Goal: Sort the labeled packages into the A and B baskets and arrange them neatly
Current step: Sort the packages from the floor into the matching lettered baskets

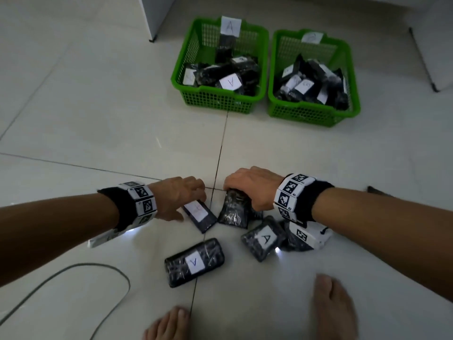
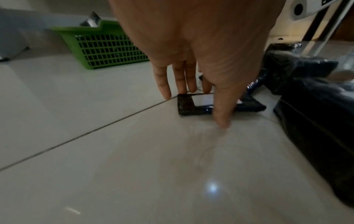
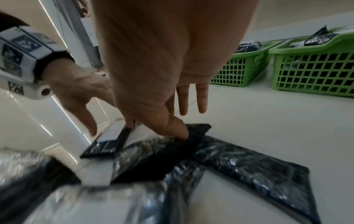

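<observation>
Two green baskets stand on the floor ahead: basket A [image 1: 215, 100] on the left and basket B [image 1: 306, 114] on the right, both holding several black packages. My left hand [image 1: 190, 204] straddles a flat white-labelled package [image 1: 199, 215]; straight fingers [image 2: 191, 89] touch its far edge and the thumb rests on the floor in front of it. Its letter is unreadable. My right hand [image 1: 239, 196] pinches the far end of a black package [image 1: 234, 209], thumb [image 3: 178, 128] pressed on it. That package's label is hidden.
More packages lie near me: two marked A [image 1: 264, 239] [image 1: 195, 262] and one under my right wrist [image 1: 294, 239]. A grey cable [image 1: 73, 278] loops at lower left. My bare feet [image 1: 333, 307] are at the bottom edge. White furniture [image 1: 157, 15] stands behind the baskets.
</observation>
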